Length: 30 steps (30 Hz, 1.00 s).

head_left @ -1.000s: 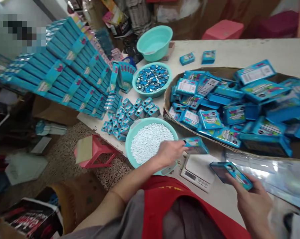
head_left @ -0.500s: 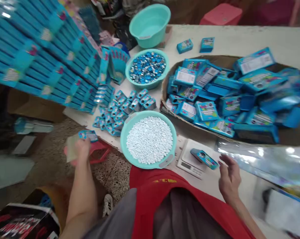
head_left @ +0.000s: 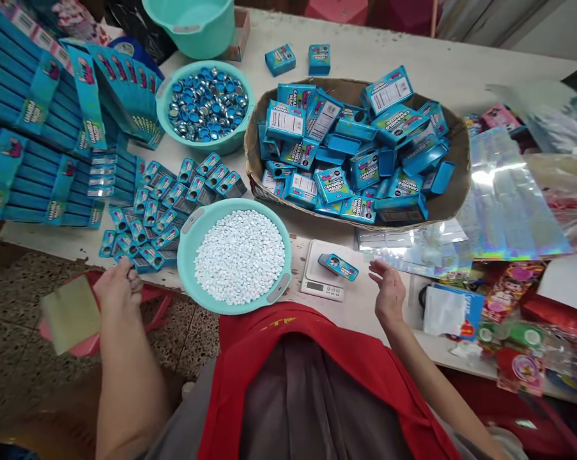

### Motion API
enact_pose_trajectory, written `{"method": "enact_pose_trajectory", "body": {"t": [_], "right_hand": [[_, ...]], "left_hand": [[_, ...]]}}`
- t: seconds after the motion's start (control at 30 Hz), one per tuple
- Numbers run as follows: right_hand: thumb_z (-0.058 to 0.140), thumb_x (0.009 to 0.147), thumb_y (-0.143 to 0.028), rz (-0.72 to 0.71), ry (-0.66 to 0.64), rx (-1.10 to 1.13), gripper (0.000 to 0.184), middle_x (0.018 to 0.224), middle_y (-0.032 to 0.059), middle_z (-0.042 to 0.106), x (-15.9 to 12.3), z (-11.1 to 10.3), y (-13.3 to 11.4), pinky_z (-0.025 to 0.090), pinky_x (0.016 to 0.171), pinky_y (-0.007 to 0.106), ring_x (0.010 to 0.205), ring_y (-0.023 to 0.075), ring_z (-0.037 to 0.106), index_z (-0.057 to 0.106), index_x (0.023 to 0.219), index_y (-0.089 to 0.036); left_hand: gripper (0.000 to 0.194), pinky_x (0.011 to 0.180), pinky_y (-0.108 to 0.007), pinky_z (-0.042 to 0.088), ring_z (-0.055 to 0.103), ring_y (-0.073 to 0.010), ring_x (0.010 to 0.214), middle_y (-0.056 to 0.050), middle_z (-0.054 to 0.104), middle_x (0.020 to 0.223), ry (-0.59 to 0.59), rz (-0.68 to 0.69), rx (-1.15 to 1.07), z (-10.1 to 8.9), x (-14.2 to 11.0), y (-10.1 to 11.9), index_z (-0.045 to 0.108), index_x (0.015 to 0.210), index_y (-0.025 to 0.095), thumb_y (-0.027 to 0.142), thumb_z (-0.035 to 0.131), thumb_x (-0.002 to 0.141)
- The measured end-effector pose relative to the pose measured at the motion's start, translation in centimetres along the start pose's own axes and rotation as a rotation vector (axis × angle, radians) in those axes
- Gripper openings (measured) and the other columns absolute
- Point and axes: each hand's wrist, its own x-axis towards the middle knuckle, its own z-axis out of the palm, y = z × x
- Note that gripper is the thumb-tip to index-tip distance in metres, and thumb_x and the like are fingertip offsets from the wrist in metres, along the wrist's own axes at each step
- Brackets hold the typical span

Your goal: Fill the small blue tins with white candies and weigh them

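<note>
My left hand (head_left: 119, 285) is at the table's left front edge, its fingers curled at the end of a small blue candy box (head_left: 142, 263) beside the group of similar boxes (head_left: 166, 198). The fingers partly hide their hold on it. My right hand (head_left: 388, 292) is open and empty, fingers apart, just right of a digital scale (head_left: 323, 289). On the scale lies another blue box (head_left: 340, 267), with a round hole in its top face. Left of the scale stands a turquoise basin (head_left: 186, 255) full of small white candies (head_left: 243, 255).
A turquoise basin (head_left: 247, 86) of blue and silver caps stands farther back. Behind the scale, a cardboard tray (head_left: 453, 207) is heaped with blue boxes. Stacked blue display cartons (head_left: 39, 140) crowd the left; clear plastic sheets (head_left: 503, 191) lie right. A red stool (head_left: 156, 313) stands below.
My left hand has brought a blue box from over the stool to the group at the table edge. My right hand stays open beside the scale. The view has shifted right.
</note>
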Motion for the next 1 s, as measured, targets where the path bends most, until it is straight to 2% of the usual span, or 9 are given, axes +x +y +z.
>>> {"method": "enact_pose_trajectory", "body": {"t": [0.17,0.33,0.43,0.5,0.63,0.73,0.83,0.93,1.0], "right_hand": [[0.040,0.086,-0.061,-0.088,-0.124,0.015,0.049,0.105,0.0115,0.064,-0.1,0.4,0.2,0.051,0.081,0.045,0.097,0.0247,0.062,0.059,0.102,-0.020],[0.053,0.081,-0.056,-0.228,-0.256,-0.073,0.048,0.114,0.0127,0.061,-0.3,0.9,0.0,0.050,0.086,0.046,0.104,0.0264,0.060,0.055,0.113,-0.020],[0.069,0.071,-0.051,-0.319,-0.302,-0.236,0.054,0.113,0.0115,0.061,-0.4,1.5,-0.2,0.050,0.086,0.045,0.104,0.0273,0.059,0.054,0.113,-0.021],[0.068,0.073,-0.049,-0.363,-0.321,-0.320,0.043,0.101,0.0084,0.064,-0.3,2.3,-0.8,0.052,0.082,0.042,0.094,0.0251,0.062,0.058,0.104,-0.021],[0.067,0.077,-0.044,-0.517,-0.334,-0.317,0.031,0.090,0.0047,0.066,0.0,4.3,-4.2,0.052,0.074,0.036,0.081,0.0213,0.063,0.061,0.098,-0.022],[0.069,0.077,-0.039,-0.637,-0.441,-0.242,0.028,0.089,0.0044,0.067,-0.1,6.5,-7.7,0.052,0.073,0.034,0.081,0.0212,0.064,0.062,0.098,-0.024],[0.068,0.077,-0.039,-0.677,-0.591,-0.141,0.025,0.090,0.0046,0.067,-0.3,9.4,-10.4,0.053,0.072,0.035,0.081,0.0223,0.064,0.063,0.098,-0.025],[0.071,0.075,-0.041,-0.682,-0.685,-0.070,0.031,0.094,0.0049,0.068,-0.4,12.4,-11.9,0.054,0.075,0.038,0.085,0.0239,0.065,0.064,0.102,-0.027],[0.072,0.072,-0.044,-0.697,-0.700,-0.042,0.042,0.104,0.0066,0.066,0.1,13.9,-12.7,0.053,0.080,0.042,0.092,0.0257,0.064,0.062,0.110,-0.027]], "left_hand": [[0.037,0.031,-0.010,0.024,0.030,-0.0025,0.034,0.005,0.036,0.048,-0.134,-0.287,-0.436,6.0,-4.0,1.2,0.042,0.066,0.016,0.023,0.025,0.098],[0.009,0.037,-0.011,0.030,0.041,-0.0027,0.042,0.002,0.050,0.056,-0.263,-0.302,-0.273,11.9,-5.5,-0.8,0.055,0.072,0.013,0.016,0.060,0.079],[0.016,0.037,-0.013,0.026,0.041,-0.0037,0.042,0.002,0.050,0.055,-0.282,-0.186,-0.089,14.6,-6.5,-2.3,0.056,0.066,0.013,0.024,0.066,0.073],[0.023,0.038,-0.016,0.027,0.040,-0.0046,0.042,0.002,0.050,0.052,-0.358,-0.059,0.104,16.1,-7.9,-2.7,0.057,0.062,0.014,0.031,0.062,0.076],[0.017,0.063,-0.021,0.044,0.061,-0.0112,0.069,-0.002,0.070,0.085,-0.690,0.466,0.552,18.7,-11.9,-2.0,0.068,0.091,0.021,0.031,0.056,0.083],[0.023,0.066,-0.023,0.044,0.064,-0.0148,0.076,-0.001,0.071,0.089,-0.802,0.807,1.010,19.8,-14.3,-0.6,0.063,0.108,0.028,0.032,0.051,0.089],[0.021,0.057,-0.022,0.040,0.064,-0.0166,0.070,-0.003,0.070,0.079,-0.772,0.992,1.309,19.4,-14.5,0.7,0.062,0.105,0.024,0.027,0.046,0.091],[0.019,0.055,-0.022,0.037,0.063,-0.0159,0.067,-0.003,0.069,0.076,-0.643,1.032,1.295,17.3,-12.7,1.8,0.063,0.099,0.024,0.025,0.046,0.090],[0.018,0.057,-0.022,0.038,0.061,-0.0145,0.066,-0.002,0.069,0.076,-0.462,0.946,1.165,14.8,-10.6,2.7,0.065,0.094,0.025,0.030,0.049,0.090]]}}
